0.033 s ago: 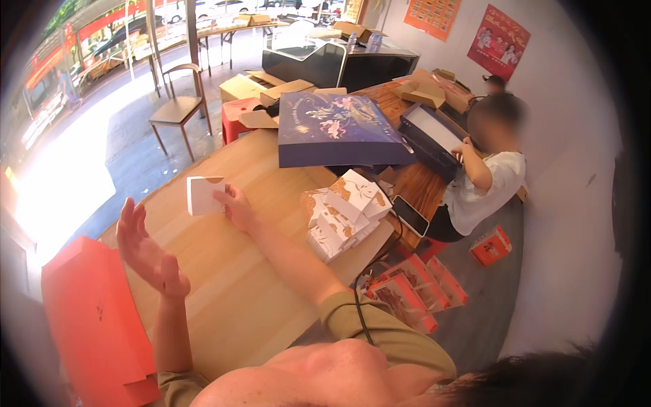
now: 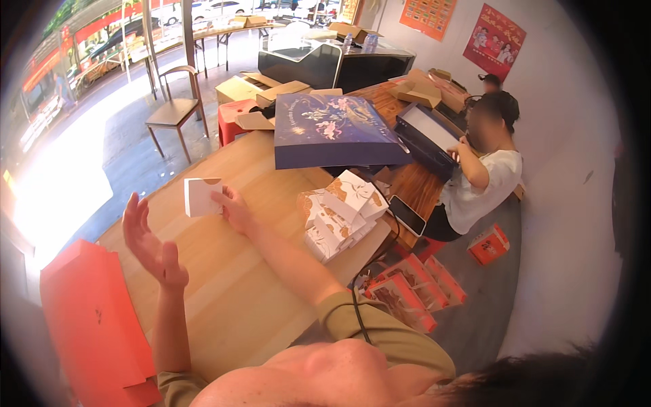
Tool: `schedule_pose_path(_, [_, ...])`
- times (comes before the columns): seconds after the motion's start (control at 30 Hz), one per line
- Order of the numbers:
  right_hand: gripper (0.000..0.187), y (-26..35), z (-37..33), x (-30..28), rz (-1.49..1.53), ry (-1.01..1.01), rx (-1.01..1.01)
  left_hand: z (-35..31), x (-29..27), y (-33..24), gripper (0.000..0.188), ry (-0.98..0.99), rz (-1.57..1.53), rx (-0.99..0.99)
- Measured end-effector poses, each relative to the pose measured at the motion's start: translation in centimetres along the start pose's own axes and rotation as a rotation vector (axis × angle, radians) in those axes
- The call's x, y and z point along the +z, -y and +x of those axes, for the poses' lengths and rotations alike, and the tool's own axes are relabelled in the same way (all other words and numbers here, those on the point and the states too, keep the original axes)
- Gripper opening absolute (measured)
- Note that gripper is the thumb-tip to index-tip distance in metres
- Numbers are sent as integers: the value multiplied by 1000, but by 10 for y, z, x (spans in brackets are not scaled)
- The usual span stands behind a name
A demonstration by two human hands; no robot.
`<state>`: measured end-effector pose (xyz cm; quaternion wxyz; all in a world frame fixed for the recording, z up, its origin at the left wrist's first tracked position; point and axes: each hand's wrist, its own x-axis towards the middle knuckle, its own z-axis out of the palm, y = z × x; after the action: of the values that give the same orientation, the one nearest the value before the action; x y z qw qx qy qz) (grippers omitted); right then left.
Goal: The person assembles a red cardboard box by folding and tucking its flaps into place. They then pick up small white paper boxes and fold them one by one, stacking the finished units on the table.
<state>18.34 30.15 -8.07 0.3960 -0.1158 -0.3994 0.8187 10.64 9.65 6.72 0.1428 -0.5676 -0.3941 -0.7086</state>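
My right hand (image 2: 234, 209) grips a small white cardboard box (image 2: 199, 197) by its right side, just over the light wooden table (image 2: 210, 285). A rounded brown notch shows at the box's top edge. To the left of it my left hand (image 2: 150, 247) is raised, palm turned toward the box, with fingers extended and nothing held. Right of my right forearm lies a heap of white boxes with gold-brown patterns (image 2: 342, 214), several piled over each other near the table's edge.
A large dark-blue printed box (image 2: 332, 132) stands on the table's far side. Red-orange sheets (image 2: 95, 319) lie at the left. A phone (image 2: 407, 216) rests on a darker table, where a person (image 2: 485, 176) handles a dark open box (image 2: 427, 139). Red boxes (image 2: 403, 298) sit on the floor.
My left hand has shifted slightly right, toward the white box. My right hand keeps its hold with hardly any movement. The other person's head has lifted a little.
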Motion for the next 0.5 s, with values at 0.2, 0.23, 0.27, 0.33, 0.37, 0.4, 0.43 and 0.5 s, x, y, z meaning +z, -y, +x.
schedule_pose_path(0.2, [54, 7, -3, 5, 93, 45, 31, -90, 8, 116, 69, 118, -121, -669])
schedule_pose_path(0.23, [54, 5, -3, 5, 71, 43, 33, -100, 11, 122, 68, 191, -176, -720])
schedule_pose_path(0.27, [51, 4, -2, 5, -18, 91, 33, -107, 8, 129, 68, 262, -230, -771])
schedule_pose_path(0.33, [47, 0, -7, -2, -197, 171, 39, -103, 9, 124, 66, 252, -207, -831])
schedule_pose_path(0.37, [45, -3, -8, -2, -201, 178, 23, -101, 6, 121, 65, 245, -193, -859])
schedule_pose_path(0.4, [44, -4, -5, -5, -219, 195, 10, -99, 6, 118, 65, 195, -225, -877])
schedule_pose_path(0.43, [44, -5, -1, -8, -237, 212, -3, -98, 5, 116, 64, 145, -257, -894])
schedule_pose_path(0.5, [42, -14, -2, -10, -179, 140, 59, -100, 4, 119, 63, 49, -387, -915])
